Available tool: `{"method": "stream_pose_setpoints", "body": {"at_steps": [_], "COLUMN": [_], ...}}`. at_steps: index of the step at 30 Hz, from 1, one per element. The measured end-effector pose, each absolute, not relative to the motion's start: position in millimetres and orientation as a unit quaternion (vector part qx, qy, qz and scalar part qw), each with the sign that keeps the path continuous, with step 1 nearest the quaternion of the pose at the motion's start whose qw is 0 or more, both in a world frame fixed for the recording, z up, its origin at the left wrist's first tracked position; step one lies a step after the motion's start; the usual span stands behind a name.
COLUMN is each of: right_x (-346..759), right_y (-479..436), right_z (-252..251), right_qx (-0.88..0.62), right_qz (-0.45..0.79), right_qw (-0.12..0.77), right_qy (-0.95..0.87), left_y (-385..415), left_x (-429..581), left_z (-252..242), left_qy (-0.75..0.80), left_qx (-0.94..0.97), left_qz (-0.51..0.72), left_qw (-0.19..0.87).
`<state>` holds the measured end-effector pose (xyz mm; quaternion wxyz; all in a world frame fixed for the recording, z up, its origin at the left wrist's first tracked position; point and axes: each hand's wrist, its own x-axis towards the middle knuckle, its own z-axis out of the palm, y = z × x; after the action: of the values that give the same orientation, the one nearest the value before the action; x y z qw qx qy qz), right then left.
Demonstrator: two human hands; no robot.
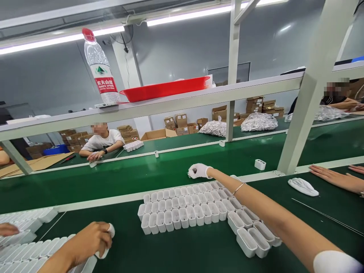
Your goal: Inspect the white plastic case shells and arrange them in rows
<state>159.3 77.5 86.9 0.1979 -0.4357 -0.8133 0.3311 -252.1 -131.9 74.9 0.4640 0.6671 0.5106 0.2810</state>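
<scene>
At lower left, my left hand (92,240) is bare, its fingers wrapped round a white plastic cup (102,253), which they partly hide. My right hand (200,170), in a white glove, reaches out over the green conveyor belt (170,167). Its fingers are curled in, and what they hold, if anything, cannot be made out. Between my arms, open-topped oblong white cups (176,216) stand in rows on the dark green table (159,254). Under my right forearm, larger-looking cups (247,242) of the same shape are grouped, partly covered by the arm.
More white cups (31,250) fill the left side, beside another person's hand (8,229). A neighbour's hand (335,178) and a white glove (303,187) lie at right. One white piece (259,164) sits on the belt. Overhead, a shelf holds a bottle (101,72) and red tray (167,90).
</scene>
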Motion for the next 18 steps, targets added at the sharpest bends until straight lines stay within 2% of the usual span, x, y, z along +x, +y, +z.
{"method": "stream_pose_setpoints", "body": {"at_steps": [4, 8, 11, 13, 16, 18], "right_x": [186, 223, 238, 242, 244, 246], "right_y": [37, -45, -112, -143, -164, -166], "right_z": [105, 110, 111, 113, 119, 121], "right_qx": [-0.375, -0.308, -0.137, -0.052, -0.029, -0.021], "right_qz": [0.396, 0.457, 0.548, 0.515, 0.406, 0.382], "right_qw": [0.252, 0.276, 0.295, 0.325, 0.353, 0.359], "right_qy": [-0.799, -0.788, -0.771, -0.791, -0.843, -0.852], "left_y": [-140, -150, -183, -216, -266, -286], "left_x": [-249, -237, -186, -128, -36, 6], "left_z": [82, 87, 72, 54, 24, 13], "left_qy": [0.524, 0.525, 0.528, 0.536, 0.592, 0.615], "left_qx": [0.617, 0.595, 0.589, 0.596, 0.628, 0.635], "left_qz": [0.305, 0.340, 0.358, 0.354, 0.402, 0.422], "left_qw": [0.502, 0.505, 0.497, 0.481, 0.306, 0.202]}}
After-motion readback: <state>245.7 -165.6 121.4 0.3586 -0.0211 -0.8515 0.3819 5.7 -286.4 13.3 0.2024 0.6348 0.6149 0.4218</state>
